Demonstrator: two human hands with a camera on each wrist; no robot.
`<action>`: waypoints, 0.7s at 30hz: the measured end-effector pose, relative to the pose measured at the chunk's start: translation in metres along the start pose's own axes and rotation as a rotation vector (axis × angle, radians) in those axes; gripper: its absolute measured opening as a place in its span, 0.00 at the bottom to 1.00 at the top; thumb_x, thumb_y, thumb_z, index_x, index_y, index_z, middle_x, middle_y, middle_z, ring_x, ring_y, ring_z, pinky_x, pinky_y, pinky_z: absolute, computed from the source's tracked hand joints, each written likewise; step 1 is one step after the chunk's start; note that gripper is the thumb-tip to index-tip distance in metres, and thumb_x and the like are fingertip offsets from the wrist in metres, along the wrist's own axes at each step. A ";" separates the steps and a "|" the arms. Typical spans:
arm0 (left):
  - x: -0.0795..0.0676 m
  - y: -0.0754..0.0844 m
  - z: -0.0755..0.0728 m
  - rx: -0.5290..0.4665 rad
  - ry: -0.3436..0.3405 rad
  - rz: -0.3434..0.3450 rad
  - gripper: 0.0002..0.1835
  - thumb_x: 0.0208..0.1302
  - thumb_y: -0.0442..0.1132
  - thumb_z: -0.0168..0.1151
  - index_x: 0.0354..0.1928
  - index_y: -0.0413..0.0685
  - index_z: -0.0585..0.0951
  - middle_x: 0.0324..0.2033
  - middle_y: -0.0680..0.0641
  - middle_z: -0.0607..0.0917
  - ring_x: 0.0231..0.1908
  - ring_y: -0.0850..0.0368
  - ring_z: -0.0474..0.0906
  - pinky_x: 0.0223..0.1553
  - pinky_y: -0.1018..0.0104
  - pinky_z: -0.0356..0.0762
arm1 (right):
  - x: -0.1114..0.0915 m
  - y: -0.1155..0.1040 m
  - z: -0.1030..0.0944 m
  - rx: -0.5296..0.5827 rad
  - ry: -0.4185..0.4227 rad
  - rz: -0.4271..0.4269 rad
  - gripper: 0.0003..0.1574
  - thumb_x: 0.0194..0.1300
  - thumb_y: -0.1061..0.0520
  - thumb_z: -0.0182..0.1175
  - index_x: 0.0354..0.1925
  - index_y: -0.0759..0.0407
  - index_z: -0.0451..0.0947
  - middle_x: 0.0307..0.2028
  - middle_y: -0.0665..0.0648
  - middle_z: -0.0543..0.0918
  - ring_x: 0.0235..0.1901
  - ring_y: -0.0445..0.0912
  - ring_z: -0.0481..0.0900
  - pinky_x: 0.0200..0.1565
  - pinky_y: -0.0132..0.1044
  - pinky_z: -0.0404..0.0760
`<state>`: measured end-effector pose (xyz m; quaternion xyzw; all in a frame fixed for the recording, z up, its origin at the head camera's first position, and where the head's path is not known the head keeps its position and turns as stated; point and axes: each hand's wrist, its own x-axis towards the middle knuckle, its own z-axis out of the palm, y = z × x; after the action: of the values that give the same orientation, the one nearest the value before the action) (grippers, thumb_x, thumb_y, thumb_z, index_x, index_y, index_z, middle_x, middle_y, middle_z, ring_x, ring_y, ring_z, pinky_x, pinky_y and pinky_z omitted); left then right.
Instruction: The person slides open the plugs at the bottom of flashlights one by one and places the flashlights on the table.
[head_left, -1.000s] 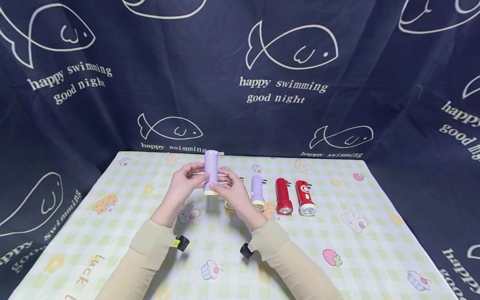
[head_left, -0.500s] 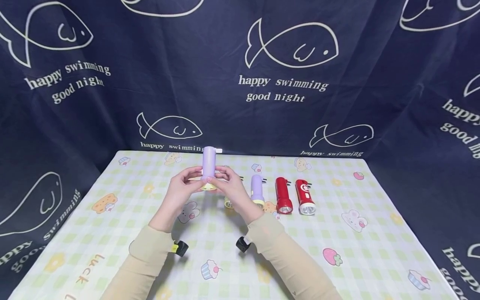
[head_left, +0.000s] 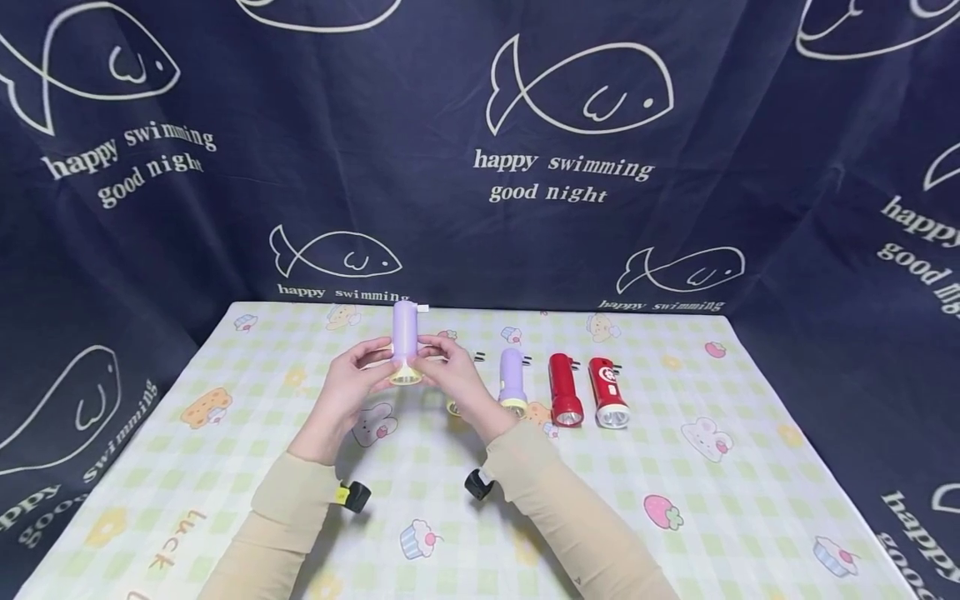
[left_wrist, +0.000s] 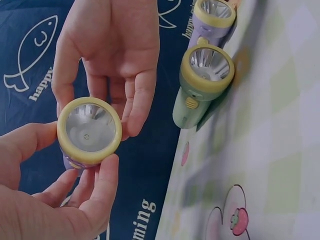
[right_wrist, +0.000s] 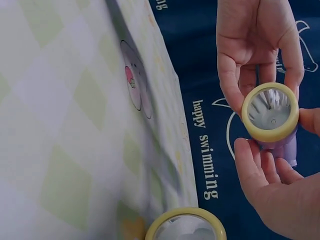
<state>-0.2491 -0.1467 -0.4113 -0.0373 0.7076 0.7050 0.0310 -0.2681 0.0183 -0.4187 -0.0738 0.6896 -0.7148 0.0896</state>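
Observation:
A lavender flashlight (head_left: 405,327) with a pale yellow rim is held above the table between both hands, its lens end down and tipped toward me. A white piece sticks out sideways near its top. My left hand (head_left: 351,387) pinches the flashlight's head from the left, thumb at the rim. From the other side my right hand (head_left: 456,382) grips it too, thumb near the left one. The left wrist view shows the round reflector (left_wrist: 90,131) face on, with fingers around its rim. In the right wrist view the lavender body (right_wrist: 285,150) shows behind the yellow ring.
Right of my hands lie a second lavender flashlight (head_left: 512,379) and two red flashlights (head_left: 566,390), with plug prongs showing. A green flashlight (left_wrist: 205,75) is partly hidden behind my right hand in the head view. A checked cloth (head_left: 585,500) covers the table; a dark curtain (head_left: 442,217) hangs behind.
The held flashlight has moved left and its lens has tipped further toward me. Both hands have shifted left and now hold it closer to the yellow rim. The other flashlights stay put.

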 end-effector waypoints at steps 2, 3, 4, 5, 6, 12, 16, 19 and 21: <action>0.001 -0.002 -0.001 0.008 0.004 -0.018 0.28 0.59 0.34 0.64 0.62 0.39 0.70 0.53 0.39 0.75 0.38 0.62 0.79 0.40 0.68 0.83 | 0.000 0.002 0.002 -0.027 0.013 -0.006 0.29 0.58 0.61 0.63 0.58 0.63 0.71 0.45 0.61 0.77 0.33 0.41 0.78 0.46 0.50 0.83; 0.002 -0.004 -0.002 0.006 0.004 -0.029 0.28 0.59 0.33 0.64 0.62 0.39 0.70 0.53 0.39 0.75 0.38 0.62 0.79 0.39 0.69 0.83 | 0.000 0.002 0.004 -0.042 0.019 -0.005 0.28 0.59 0.62 0.63 0.58 0.63 0.71 0.44 0.61 0.78 0.32 0.41 0.78 0.46 0.52 0.82; 0.003 -0.005 -0.003 0.007 0.003 -0.037 0.28 0.59 0.33 0.63 0.62 0.39 0.70 0.52 0.39 0.75 0.38 0.63 0.79 0.39 0.69 0.83 | 0.000 0.003 0.005 -0.055 0.024 -0.001 0.28 0.59 0.62 0.63 0.58 0.63 0.71 0.44 0.61 0.78 0.32 0.41 0.77 0.46 0.53 0.82; 0.003 -0.006 -0.004 0.008 -0.003 -0.043 0.28 0.60 0.33 0.63 0.63 0.39 0.69 0.52 0.40 0.75 0.38 0.63 0.79 0.38 0.70 0.83 | 0.000 0.004 0.006 -0.072 0.030 0.003 0.28 0.59 0.61 0.63 0.57 0.62 0.71 0.44 0.61 0.78 0.31 0.41 0.77 0.45 0.53 0.82; 0.004 -0.007 -0.004 0.009 -0.007 -0.050 0.28 0.60 0.33 0.63 0.63 0.38 0.69 0.52 0.40 0.75 0.37 0.63 0.79 0.38 0.70 0.83 | 0.000 0.004 0.007 -0.093 0.035 0.006 0.27 0.59 0.62 0.63 0.57 0.62 0.71 0.44 0.61 0.78 0.31 0.41 0.77 0.45 0.53 0.82; 0.006 -0.013 -0.012 0.014 -0.033 -0.086 0.29 0.60 0.31 0.61 0.64 0.36 0.67 0.51 0.39 0.74 0.36 0.62 0.78 0.40 0.67 0.83 | 0.002 0.008 0.014 -0.223 0.044 0.052 0.27 0.56 0.62 0.64 0.56 0.60 0.72 0.42 0.58 0.80 0.31 0.42 0.79 0.41 0.44 0.84; 0.010 -0.017 -0.015 0.033 -0.049 -0.119 0.30 0.60 0.30 0.60 0.65 0.35 0.65 0.51 0.38 0.72 0.36 0.61 0.78 0.42 0.64 0.83 | 0.004 0.008 0.017 -0.309 0.039 0.064 0.29 0.55 0.61 0.65 0.56 0.62 0.72 0.41 0.57 0.80 0.32 0.43 0.80 0.36 0.33 0.83; 0.013 -0.021 -0.016 0.052 -0.054 -0.131 0.30 0.60 0.30 0.60 0.64 0.35 0.65 0.51 0.37 0.73 0.35 0.60 0.79 0.42 0.63 0.83 | 0.006 0.013 0.018 -0.371 0.043 0.058 0.31 0.54 0.61 0.65 0.57 0.63 0.72 0.41 0.57 0.81 0.33 0.43 0.79 0.34 0.29 0.81; 0.015 -0.024 -0.016 0.058 -0.056 -0.131 0.29 0.59 0.30 0.60 0.64 0.35 0.66 0.50 0.37 0.74 0.33 0.60 0.79 0.41 0.63 0.84 | 0.008 0.016 0.019 -0.396 0.048 0.050 0.31 0.54 0.61 0.65 0.57 0.65 0.72 0.40 0.57 0.81 0.33 0.44 0.79 0.34 0.30 0.81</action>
<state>-0.2611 -0.1632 -0.4369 -0.0627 0.7227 0.6813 0.0980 -0.2711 -0.0022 -0.4343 -0.0559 0.8204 -0.5642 0.0743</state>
